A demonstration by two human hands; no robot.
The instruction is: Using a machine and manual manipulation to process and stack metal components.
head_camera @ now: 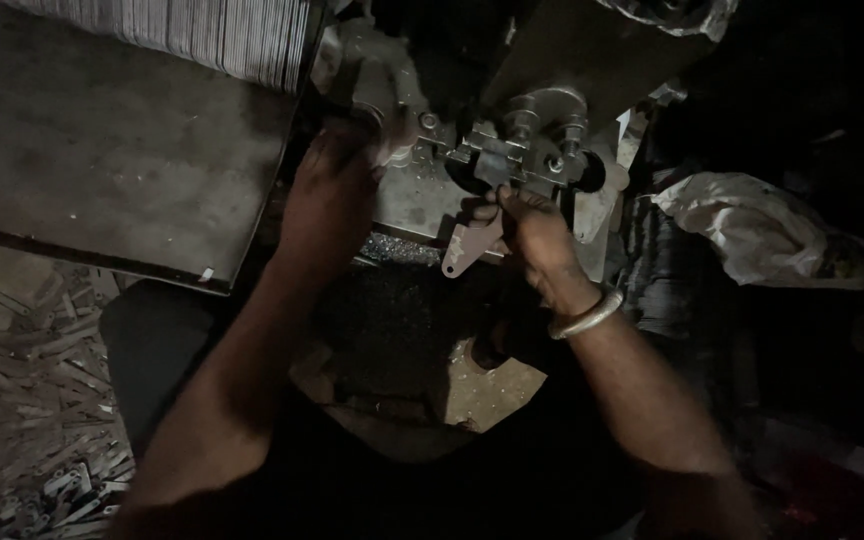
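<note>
Basically, right hand (537,235) pinched the flat metal piece (464,248), fingers closed on its upper end. Long axis ran down-left from the clamp (512,160). Left hand (337,185) was at the machine; grip unclear.

A crumpled whitish plastic bag (752,232) lies at the right of the scene, beside the dark machine, with a yellowish patch at its right end; another crinkled clear wrapping (667,14) shows at the far top edge
</note>
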